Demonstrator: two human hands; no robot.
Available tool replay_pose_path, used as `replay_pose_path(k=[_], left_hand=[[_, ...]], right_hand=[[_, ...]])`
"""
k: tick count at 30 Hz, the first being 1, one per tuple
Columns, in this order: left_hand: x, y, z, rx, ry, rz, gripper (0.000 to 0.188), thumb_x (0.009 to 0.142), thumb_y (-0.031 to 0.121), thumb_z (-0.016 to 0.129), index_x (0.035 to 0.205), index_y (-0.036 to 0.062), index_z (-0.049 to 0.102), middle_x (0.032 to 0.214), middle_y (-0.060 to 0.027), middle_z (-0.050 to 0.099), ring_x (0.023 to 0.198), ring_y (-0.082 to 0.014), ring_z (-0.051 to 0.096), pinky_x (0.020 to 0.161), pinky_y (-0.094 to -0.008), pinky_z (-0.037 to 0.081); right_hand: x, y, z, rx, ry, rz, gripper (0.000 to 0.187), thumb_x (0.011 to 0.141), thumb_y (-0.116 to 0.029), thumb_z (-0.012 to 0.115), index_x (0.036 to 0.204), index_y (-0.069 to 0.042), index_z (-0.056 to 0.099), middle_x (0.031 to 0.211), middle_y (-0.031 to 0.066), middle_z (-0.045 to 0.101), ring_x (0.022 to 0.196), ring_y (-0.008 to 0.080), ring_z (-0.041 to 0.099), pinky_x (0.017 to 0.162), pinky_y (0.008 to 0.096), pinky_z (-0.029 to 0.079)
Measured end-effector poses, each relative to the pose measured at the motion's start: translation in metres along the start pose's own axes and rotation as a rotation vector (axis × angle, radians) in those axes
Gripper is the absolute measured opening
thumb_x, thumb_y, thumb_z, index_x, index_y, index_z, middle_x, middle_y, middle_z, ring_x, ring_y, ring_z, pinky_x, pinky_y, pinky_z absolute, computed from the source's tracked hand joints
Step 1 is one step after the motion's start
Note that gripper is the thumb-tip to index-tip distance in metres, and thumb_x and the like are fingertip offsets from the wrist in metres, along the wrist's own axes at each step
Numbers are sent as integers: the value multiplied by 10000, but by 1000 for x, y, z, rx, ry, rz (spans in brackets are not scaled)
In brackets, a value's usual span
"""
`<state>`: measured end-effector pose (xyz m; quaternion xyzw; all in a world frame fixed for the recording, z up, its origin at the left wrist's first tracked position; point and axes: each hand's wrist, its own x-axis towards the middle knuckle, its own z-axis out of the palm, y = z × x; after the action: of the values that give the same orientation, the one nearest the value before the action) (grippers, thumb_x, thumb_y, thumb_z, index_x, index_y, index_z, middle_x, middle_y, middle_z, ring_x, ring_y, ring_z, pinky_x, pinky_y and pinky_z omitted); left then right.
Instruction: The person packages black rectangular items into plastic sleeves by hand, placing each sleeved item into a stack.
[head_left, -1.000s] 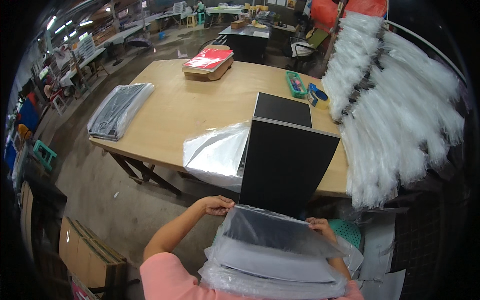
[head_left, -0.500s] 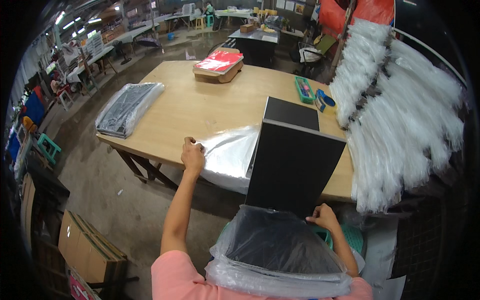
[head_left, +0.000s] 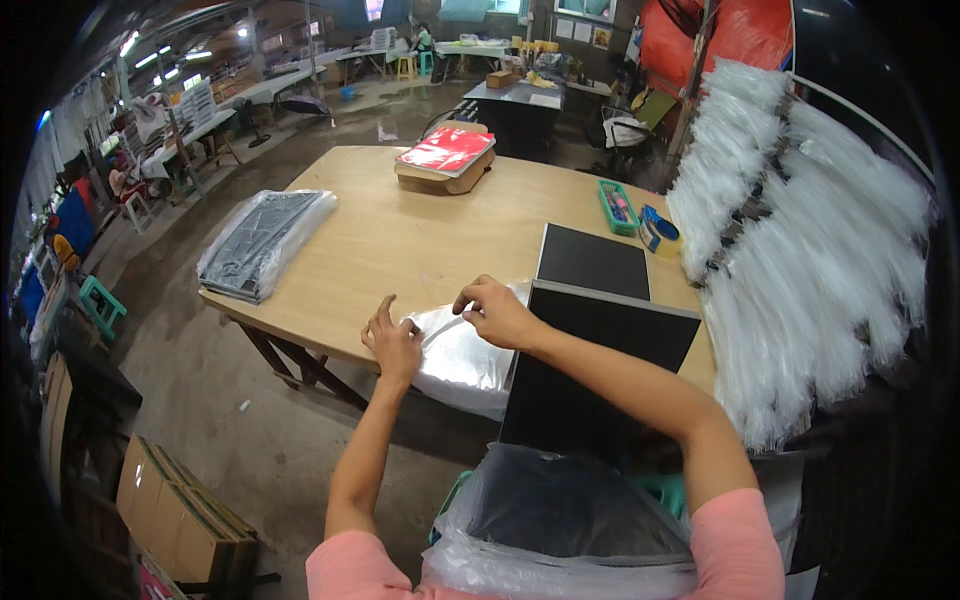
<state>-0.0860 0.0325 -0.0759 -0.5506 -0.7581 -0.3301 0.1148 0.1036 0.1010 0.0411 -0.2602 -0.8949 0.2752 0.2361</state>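
A clear plastic bag (head_left: 462,352) lies at the table's near edge, its left end beside my left hand (head_left: 394,345). The fingers of that hand are raised and apart, with the thumb by the bag's edge. Over the bag's upper part, my right hand (head_left: 492,308) has its fingers bent into a pinch; what is between the fingertips is too small to make out. My right forearm crosses in front of an upright black panel (head_left: 590,385) with a pale top edge. Behind it lies another black panel (head_left: 594,262). Plastic-wrapped dark panels (head_left: 565,510) are stacked against my body.
The wooden table (head_left: 350,235) carries wrapped dark panels (head_left: 262,243) at left, a red-topped stack (head_left: 447,152), a green basket (head_left: 618,208) and a blue tape dispenser (head_left: 658,230). Bundled plastic bags (head_left: 800,270) hang at right. Cardboard (head_left: 175,505) leans at lower left.
My right hand has come up from beside the wrapped panels to above the plastic bag. The fingers of my left hand have spread. The view has tilted up slightly.
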Motion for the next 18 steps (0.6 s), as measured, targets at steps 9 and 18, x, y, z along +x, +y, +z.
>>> replay_pose_path(k=[9, 18], left_hand=[[27, 7, -4, -529, 68, 26, 57, 857, 4, 536, 901, 35, 555, 764, -155, 631, 713, -302, 641, 606, -384, 479], [-14, 7, -24, -740, 280, 492, 260, 793, 119, 670, 1032, 82, 574, 1046, -160, 546, 951, -332, 561, 830, -382, 445]], right_hand=[[34, 35, 56, -15, 77, 9, 460, 757, -80, 689, 1172, -34, 496, 1163, 212, 549, 1127, 375, 482, 950, 440, 398], [16, 32, 51, 38, 569, 67, 350, 718, 49, 524, 1058, -27, 546, 1059, 166, 509, 1083, 334, 459, 973, 389, 359]])
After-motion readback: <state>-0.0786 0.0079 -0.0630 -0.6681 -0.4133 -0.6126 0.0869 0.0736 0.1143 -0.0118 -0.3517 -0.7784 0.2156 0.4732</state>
